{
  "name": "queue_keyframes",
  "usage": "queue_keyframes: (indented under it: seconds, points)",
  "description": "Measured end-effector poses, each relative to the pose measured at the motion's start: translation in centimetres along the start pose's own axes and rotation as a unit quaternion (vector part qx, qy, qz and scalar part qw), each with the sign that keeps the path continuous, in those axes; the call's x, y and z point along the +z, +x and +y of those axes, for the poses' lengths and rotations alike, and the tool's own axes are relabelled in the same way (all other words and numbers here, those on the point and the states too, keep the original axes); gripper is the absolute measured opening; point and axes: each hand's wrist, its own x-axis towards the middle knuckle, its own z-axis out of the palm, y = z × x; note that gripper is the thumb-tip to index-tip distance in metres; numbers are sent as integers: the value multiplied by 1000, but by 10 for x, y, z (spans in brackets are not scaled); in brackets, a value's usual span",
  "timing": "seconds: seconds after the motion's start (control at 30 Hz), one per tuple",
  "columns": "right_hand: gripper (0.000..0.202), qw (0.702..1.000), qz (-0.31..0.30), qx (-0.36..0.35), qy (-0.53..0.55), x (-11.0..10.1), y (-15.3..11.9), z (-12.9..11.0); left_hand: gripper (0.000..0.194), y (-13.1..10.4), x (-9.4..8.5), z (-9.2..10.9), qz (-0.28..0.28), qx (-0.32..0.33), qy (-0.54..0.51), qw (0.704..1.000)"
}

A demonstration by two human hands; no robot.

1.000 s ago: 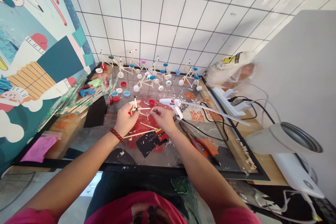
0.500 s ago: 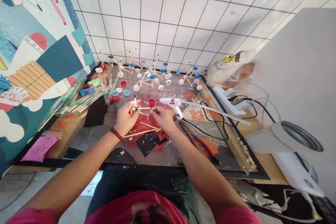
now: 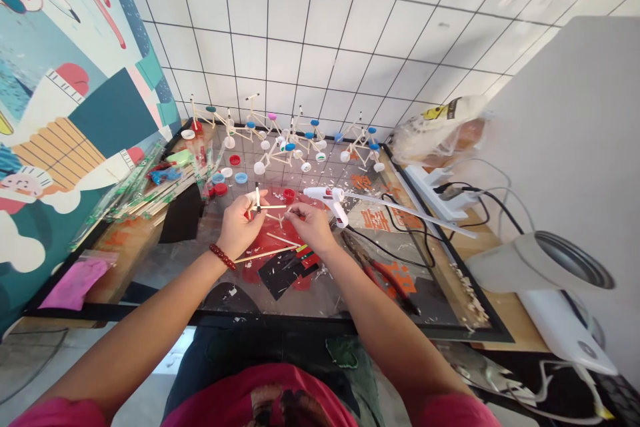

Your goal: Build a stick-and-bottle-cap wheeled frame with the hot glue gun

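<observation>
- White-tiled wall (image 3: 310, 27) is set behind a littered tabletop (image 3: 155, 263); a painted panel (image 3: 120, 113) is placed at the left.
- Stick frame (image 3: 273, 207) is held raised over the red area at the middle of the tabletop, between both hands.
- Left hand (image 3: 240, 225): thumb and fingers are closed about the frame's left end, beside an upright piece banded in black.
- Right hand (image 3: 313, 223): fingertips are brought into a close pinch at the frame's right end; the exact part gripped is hidden.
- Handling (judged): frame is taken to be very light, stiff along each stick, fragile at the joints, hardly slippery. Hold is best taken on the sticks near a joint, with little pressure; twisting is to be avoided.
- Glue gun (image 3: 327, 197) is laid just beyond the right hand; pliers (image 3: 387, 277) are laid nearer the body. Stick-and-cap models (image 3: 291, 147) are stood along the wall.
- Writing: orange characters (image 3: 377, 221) are seen on the tabletop, not read with certainty. Black-and-yellow print is carried by a plastic bag (image 3: 445, 130), too small to be read. No brand is made out.
</observation>
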Motion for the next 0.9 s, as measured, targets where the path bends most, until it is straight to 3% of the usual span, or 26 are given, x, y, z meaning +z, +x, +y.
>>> queue_keyframes:
  seconds: [0.33,0.9]
  points:
    - [17,1000,-13,-6,-7,-2,-1,-3,51,-1,-4,4,-13,5,-17,1000]
    - [22,999,-13,-41,-32,-2,-1,-6,39,1,-5,2,-13,-11,-40,999]
